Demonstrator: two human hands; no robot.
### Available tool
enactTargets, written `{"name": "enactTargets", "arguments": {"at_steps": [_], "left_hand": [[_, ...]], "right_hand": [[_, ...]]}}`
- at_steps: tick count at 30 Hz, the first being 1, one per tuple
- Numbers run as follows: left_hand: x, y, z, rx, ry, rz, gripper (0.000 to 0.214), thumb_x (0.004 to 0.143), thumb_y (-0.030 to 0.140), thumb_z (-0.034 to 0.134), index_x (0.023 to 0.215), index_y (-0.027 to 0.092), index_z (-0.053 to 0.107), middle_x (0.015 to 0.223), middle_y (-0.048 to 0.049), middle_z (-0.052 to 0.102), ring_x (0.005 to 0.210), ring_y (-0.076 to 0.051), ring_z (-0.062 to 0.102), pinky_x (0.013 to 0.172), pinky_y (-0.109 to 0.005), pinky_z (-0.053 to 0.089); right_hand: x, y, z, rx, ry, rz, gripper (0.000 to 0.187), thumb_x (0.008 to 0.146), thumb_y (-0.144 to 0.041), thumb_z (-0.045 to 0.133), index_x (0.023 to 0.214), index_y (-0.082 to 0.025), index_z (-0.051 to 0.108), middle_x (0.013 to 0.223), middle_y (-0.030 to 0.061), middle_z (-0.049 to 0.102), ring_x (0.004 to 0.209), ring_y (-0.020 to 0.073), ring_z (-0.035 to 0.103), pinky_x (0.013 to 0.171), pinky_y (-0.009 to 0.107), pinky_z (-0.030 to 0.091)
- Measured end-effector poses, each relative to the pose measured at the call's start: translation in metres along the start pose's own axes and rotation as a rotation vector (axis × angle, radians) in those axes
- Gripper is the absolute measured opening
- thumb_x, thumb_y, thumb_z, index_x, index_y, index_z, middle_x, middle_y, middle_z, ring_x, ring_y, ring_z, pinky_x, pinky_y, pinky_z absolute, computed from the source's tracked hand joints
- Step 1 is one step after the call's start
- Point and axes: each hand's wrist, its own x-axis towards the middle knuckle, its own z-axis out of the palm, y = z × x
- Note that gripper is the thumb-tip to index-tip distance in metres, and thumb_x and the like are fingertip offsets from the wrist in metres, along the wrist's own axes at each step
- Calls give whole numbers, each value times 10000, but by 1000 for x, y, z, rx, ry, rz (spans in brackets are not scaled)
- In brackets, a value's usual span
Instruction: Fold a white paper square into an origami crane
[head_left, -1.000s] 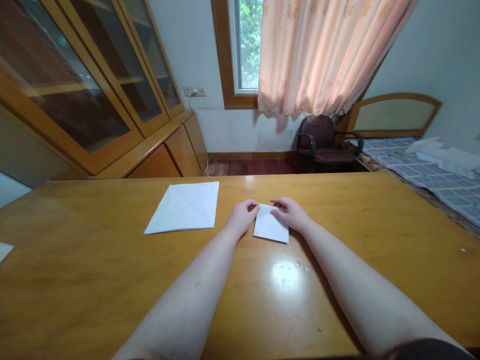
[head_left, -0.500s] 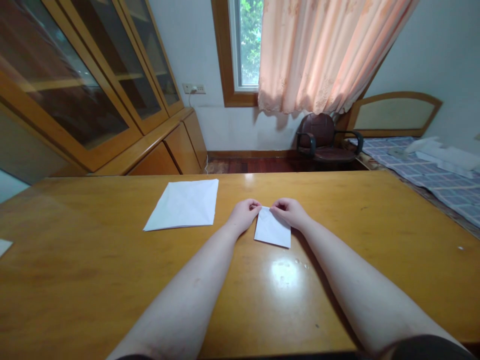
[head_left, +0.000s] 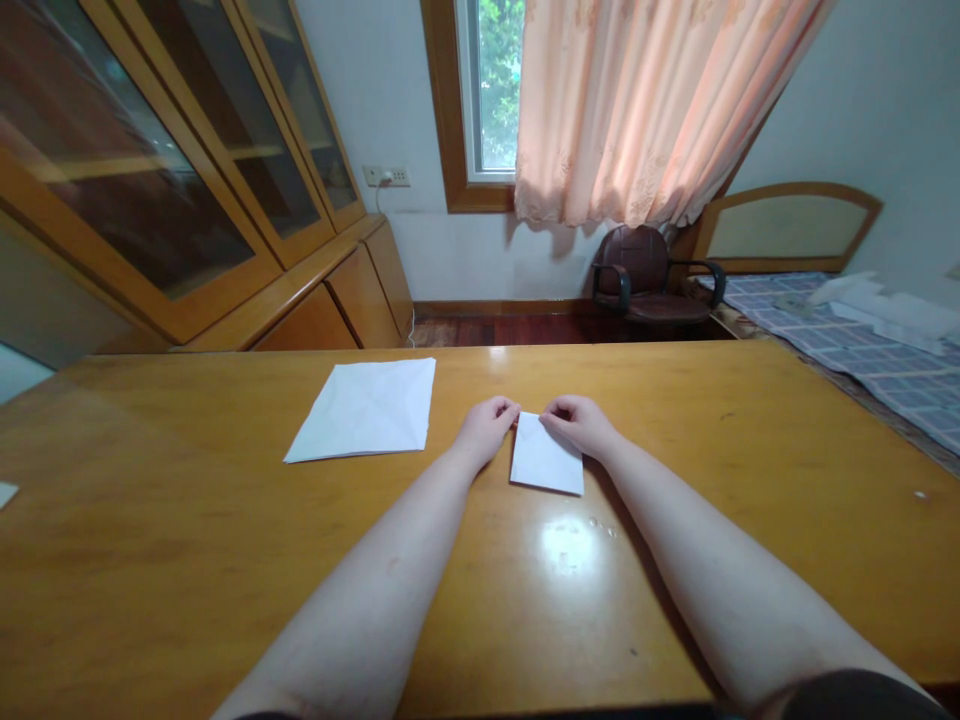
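Observation:
A small folded white paper (head_left: 546, 463) lies on the wooden table (head_left: 225, 560) in front of me. My left hand (head_left: 487, 428) has its fingers curled, pinching the paper's far left corner. My right hand (head_left: 581, 424) is curled too, with fingertips pressed on the paper's far edge just right of the left hand. Both forearms stretch over the table toward the paper. A larger white sheet (head_left: 365, 409), creased, lies flat to the left of my left hand, apart from both hands.
Another bit of white paper (head_left: 6, 492) shows at the table's left edge. Beyond the table stand a wooden glass-door cabinet (head_left: 172, 180), a dark office chair (head_left: 645, 280), a bed with a checked cover (head_left: 870, 340) and a curtained window (head_left: 637, 110).
The right hand has shifted left along the small paper's far edge, closer to the left hand. The paper's far left corner now looks pinched between both hands.

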Motion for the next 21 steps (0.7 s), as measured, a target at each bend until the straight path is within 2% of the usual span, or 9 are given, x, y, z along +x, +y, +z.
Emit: {"name": "enactTargets", "arguments": {"at_steps": [21], "left_hand": [[2,-2,3,202,-4,34,180,827,258,469,792,178,626,804,-37,669,753,-173,589,681,-276,410]], "right_hand": [[0,-2,-1,-5,-13,-8,221,781,-359,577,717,-166,662,699,31,655,659,153,561,621,267,411]]}}
